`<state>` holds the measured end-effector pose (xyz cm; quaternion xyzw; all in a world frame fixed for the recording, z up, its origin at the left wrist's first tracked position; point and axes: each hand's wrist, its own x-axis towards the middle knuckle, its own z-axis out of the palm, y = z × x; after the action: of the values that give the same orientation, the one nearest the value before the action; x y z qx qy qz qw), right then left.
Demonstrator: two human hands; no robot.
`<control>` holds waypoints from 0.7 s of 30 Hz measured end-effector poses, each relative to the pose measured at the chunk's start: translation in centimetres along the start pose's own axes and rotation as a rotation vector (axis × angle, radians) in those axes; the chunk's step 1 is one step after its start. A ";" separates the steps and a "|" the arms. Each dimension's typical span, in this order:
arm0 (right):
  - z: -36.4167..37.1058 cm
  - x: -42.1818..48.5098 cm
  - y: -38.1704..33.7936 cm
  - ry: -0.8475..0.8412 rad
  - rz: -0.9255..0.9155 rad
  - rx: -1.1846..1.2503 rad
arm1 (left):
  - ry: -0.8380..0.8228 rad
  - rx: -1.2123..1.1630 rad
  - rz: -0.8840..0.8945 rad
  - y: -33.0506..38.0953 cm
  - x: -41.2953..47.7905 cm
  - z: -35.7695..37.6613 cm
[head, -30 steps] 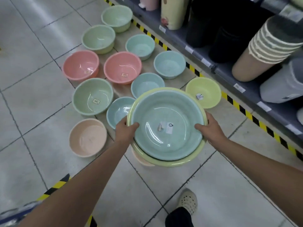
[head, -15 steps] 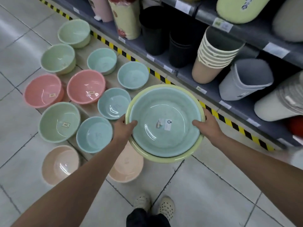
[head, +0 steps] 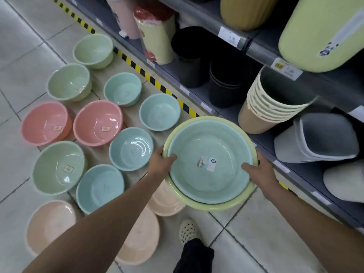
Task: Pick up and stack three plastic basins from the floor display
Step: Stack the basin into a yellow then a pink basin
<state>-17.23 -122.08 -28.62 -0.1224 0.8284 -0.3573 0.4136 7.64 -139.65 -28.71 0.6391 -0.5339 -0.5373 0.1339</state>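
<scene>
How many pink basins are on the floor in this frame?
2. The left pink basin sits on the floor at the display's left edge; the right pink basin is just beside it. The arms cover some floor, so another may be hidden.

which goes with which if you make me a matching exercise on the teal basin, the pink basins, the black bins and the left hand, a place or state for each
1 teal basin
2 pink basins
3 black bins
4 left hand

a on the shelf
b nested in the yellow-green basin
c gripping that basin's rim
d side by side on the floor

Pairs: 1-b, 2-d, 3-a, 4-c
</scene>
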 end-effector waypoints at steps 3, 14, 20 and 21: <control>-0.4 3.9 -0.2 -0.024 0.007 0.007 | 0.010 -0.005 -0.010 0.3 2.7 2.3; -0.1 18.3 0.7 -0.162 -0.010 -0.213 | 0.120 -0.159 -0.183 -3.1 10.0 10.7; 1.7 26.7 2.3 -0.267 0.004 -0.333 | 0.191 -0.189 -0.274 -6.5 14.1 14.8; 2.1 28.0 2.8 -0.281 -0.011 -0.340 | 0.202 -0.191 -0.280 -7.2 14.9 15.5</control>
<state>-32.96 -135.08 -48.16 -0.2436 0.8102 -0.1939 0.4966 -3.56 -142.86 -48.17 0.7421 -0.3703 -0.5319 0.1708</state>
